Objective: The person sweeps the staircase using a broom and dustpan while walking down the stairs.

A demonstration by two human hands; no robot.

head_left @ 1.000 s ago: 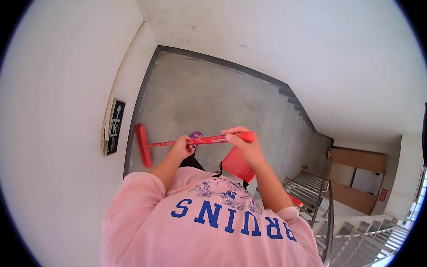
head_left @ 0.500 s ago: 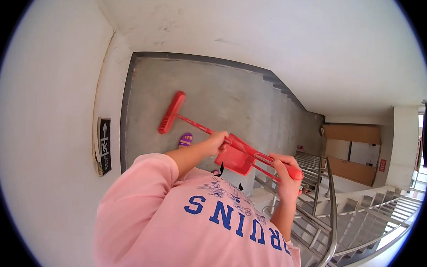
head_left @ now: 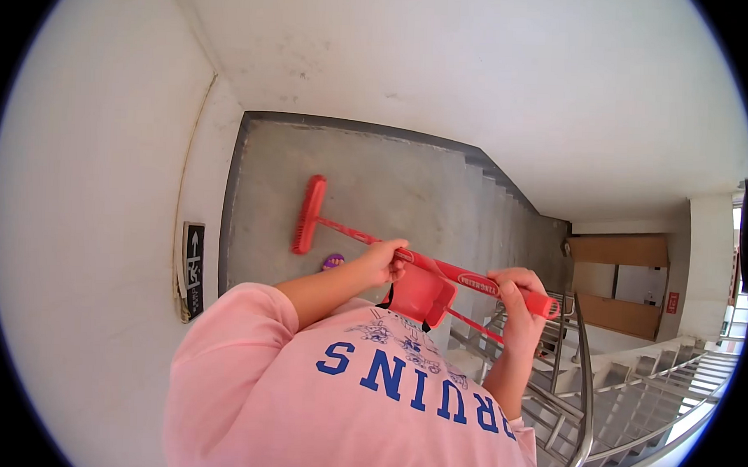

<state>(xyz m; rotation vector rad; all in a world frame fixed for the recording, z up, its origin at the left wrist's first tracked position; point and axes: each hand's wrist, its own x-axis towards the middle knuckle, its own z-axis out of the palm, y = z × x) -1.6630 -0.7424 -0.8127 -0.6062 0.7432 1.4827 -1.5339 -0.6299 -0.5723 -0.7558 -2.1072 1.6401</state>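
Note:
A red broom stretches across the view, its bristled head (head_left: pixel 309 215) on the grey floor at left. My left hand (head_left: pixel 383 262) is wrapped round the middle of the broom handle (head_left: pixel 459 275). Near the handle's thick top end, my right hand (head_left: pixel 521 300) has its fingers over it and the thumb against its side. A red dustpan (head_left: pixel 421 296) shows below the handle, close to my shirt, which hides part of it. Its thin stick runs to the right and passes behind my right hand; whether that hand also holds it, I cannot tell.
A purple sandal (head_left: pixel 333 261) shows on the floor near the broom head. White walls with a dark skirting edge (head_left: pixel 231 196) bound the landing. Steps (head_left: pixel 507 209) lie at right, beside metal railings (head_left: pixel 585 373). An exit sign (head_left: pixel 193 270) hangs on the left wall.
The view has shifted slightly. The handle's top end has come nearer the camera and to the right, both hands still on it. More of the dustpan is hidden by the shirt.

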